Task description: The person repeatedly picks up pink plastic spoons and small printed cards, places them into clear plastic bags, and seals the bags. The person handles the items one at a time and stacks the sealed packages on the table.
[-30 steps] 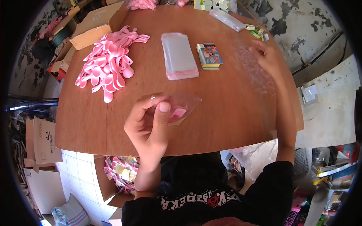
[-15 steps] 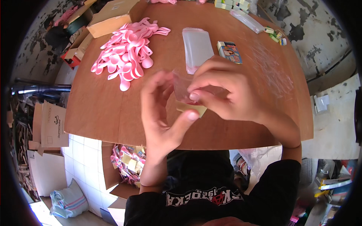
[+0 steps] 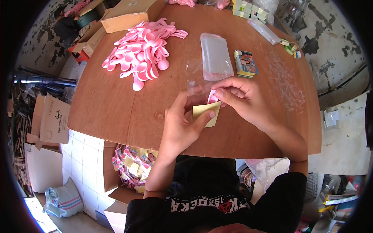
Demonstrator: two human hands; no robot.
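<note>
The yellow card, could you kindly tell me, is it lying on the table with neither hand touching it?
No, the left hand holds the yellow card, its thumb pressed against the near face.

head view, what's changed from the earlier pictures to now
The right hand moved left from the table's right side to the left hand, and now seems to pinch a pink piece. The left thumb, first on clear plastic, is on a yellow card. The pink spoons and bag stack stayed put.
</note>
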